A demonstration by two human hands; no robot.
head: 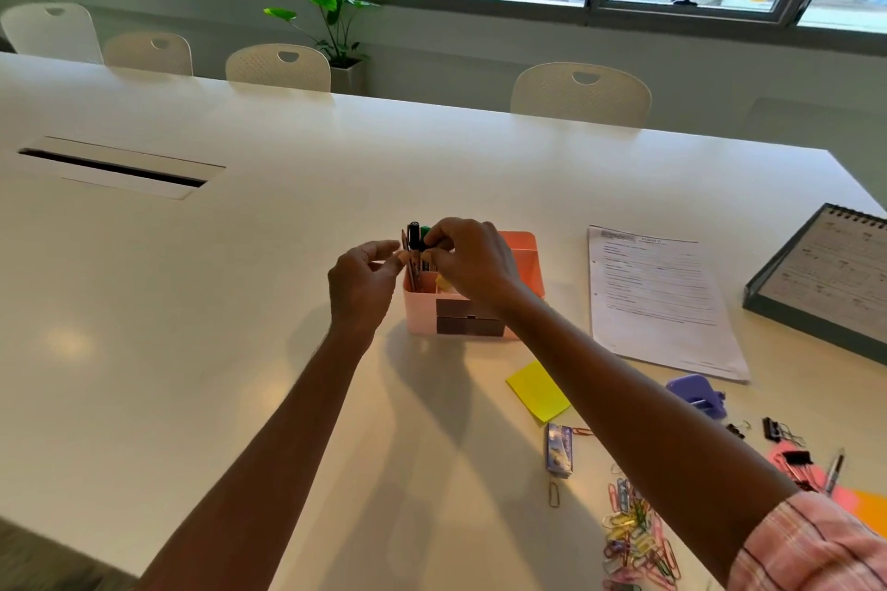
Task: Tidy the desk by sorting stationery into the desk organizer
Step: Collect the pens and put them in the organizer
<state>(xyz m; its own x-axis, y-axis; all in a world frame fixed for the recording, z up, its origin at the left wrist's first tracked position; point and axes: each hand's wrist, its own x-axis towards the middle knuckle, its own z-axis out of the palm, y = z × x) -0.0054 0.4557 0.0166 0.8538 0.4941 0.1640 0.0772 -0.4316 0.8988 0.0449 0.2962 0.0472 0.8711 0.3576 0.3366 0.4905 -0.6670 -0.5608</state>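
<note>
**White meeting-room tabletop (240, 278), stationery half sorted**

Below a row of windows, a person's right hand (468, 262) pinches a green-capped marker (425, 233). It stands beside a black-capped marker (413, 230) in the pink plastic desk organizer (421, 319) directly under that hand. The left hand (362, 283) curls its fingers at the pens; whether it grips one cannot be told. A yellow sticky-note pad (537, 391) and loose coloured paper clips (633, 537) lie beside the right forearm.
</note>
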